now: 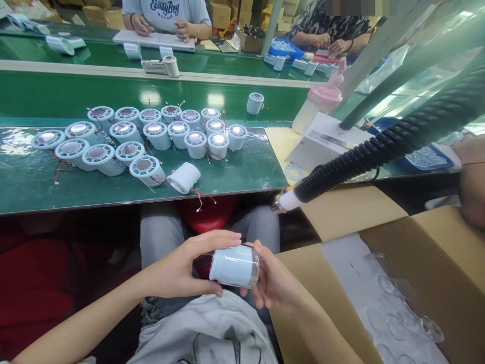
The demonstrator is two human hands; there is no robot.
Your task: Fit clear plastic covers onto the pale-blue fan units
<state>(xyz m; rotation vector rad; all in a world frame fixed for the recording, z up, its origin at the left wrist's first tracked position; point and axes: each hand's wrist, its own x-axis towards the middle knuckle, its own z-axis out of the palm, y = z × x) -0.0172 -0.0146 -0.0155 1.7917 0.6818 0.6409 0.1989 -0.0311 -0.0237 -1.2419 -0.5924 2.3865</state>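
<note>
1. My left hand (pixel 182 273) and right hand (pixel 271 283) both grip the pale blue housing (pixel 235 266) over my lap, below the green bench edge (pixel 113 205).
2. An open cardboard box (pixel 435 253) crowds my right.
3. A shirt (pixel 166 10) opposite reads "EarlyBoy".

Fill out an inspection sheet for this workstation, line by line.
Surface: green bench, glossy, with a conveyor belt behind it.
Job's things: pale blue cylindrical part with a clear cap, held over the lap.
Clutter: about twenty similar parts grouped on the bench, one tipped over; pink-capped bottle; open cardboard box of clear caps.
Hands: left hand and right hand both grip the part.
Cables: red wires trail from parts; black corrugated hose.
Surroundings: two people seated across the belt.
</note>
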